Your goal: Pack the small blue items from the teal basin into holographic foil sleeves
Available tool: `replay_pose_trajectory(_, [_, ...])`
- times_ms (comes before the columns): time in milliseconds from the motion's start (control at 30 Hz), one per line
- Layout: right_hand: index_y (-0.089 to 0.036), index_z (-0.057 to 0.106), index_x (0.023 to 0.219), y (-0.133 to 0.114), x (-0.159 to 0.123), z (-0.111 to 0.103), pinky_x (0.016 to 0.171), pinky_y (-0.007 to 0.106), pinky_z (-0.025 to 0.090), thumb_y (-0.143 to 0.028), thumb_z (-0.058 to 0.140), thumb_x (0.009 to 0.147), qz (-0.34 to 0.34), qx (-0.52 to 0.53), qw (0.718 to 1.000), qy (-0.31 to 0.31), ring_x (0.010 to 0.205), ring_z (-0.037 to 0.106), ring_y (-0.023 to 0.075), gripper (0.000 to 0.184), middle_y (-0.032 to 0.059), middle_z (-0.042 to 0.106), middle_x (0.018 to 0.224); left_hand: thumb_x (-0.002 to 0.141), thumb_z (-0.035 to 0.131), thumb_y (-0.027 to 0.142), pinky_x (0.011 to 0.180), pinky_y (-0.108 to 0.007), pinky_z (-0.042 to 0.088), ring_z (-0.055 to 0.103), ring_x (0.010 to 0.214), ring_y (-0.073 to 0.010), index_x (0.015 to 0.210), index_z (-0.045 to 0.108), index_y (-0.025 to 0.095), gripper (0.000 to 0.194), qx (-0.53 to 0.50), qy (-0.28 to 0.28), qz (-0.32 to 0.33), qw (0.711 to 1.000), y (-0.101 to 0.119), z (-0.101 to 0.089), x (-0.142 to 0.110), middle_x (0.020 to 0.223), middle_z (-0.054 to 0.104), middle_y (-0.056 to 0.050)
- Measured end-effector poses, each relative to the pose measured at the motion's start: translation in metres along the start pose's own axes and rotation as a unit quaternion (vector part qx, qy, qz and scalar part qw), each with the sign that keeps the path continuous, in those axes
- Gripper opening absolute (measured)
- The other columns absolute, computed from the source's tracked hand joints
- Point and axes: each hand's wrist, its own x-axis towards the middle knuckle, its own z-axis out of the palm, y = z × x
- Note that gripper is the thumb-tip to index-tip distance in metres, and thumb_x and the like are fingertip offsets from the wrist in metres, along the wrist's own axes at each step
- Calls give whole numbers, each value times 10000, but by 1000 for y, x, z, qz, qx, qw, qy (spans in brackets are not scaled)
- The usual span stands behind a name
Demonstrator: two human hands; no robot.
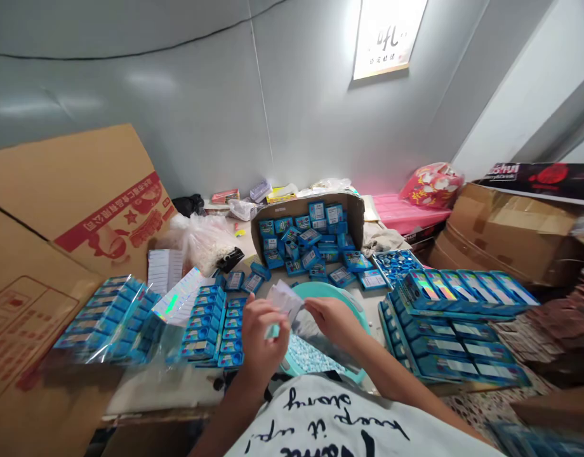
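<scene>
My left hand [263,336] and my right hand [332,322] are close together over a turquoise basin [361,311]. Between them is a thin, whitish, crumpled piece [285,298], like a small plastic bag or folded sheet. The right fingertips pinch its right edge. On its left side the left hand's fingers are curled, thumb and forefinger nearly meeting. Below the right hand, a greyish, shiny, film-like surface [315,336] covers part of the basin; what it belongs to is unclear. Many small white and pale-blue pellets [306,357] lie in the basin.
A tipped carton [363,219] behind the basin spills small blue boxes [311,238]. Blue display packs stand left [204,324] and stacked right [458,346]. Beside the right stack is a tray of blue pieces [397,263]. A large cardboard box [82,209] borders the left.
</scene>
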Motion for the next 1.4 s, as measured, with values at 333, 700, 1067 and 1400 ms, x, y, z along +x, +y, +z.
replay_pose_trajectory(333, [-195,622,765,-42,-6,-23,538,251,251,-277,627,875,36,68,979,-188,581,425,112,137,-41,541,625,954,536,453,1028,-415,382,638,787,-159,781,678,201,336,11,-457,-28,889,-40,-31,26,778,721,5])
replay_pose_trajectory(700, [-211,564,741,-24,-14,-13,542,257,333,-412,570,893,143,247,958,12,624,456,154,252,-11,531,675,859,667,319,1129,-511,333,550,1208,-254,1222,592,239,379,108,-97,-27,989,-11,-44,12,1253,615,-94])
replay_pose_trajectory(1067, [-203,673,952,-58,-7,22,637,318,522,-484,837,660,240,544,798,97,756,650,224,437,55,733,883,939,580,341,972,-360,502,642,1092,-215,1283,594,201,372,29,-135,-161,977,-1,-22,14,1170,693,-89])
replay_pose_trajectory(1400, [-163,714,1012,-70,-24,39,627,302,571,-398,896,587,309,583,750,37,750,688,213,519,65,756,914,936,548,265,928,-382,539,675,1068,-239,1225,660,197,318,129,-189,-100,968,3,-17,4,1175,718,-94])
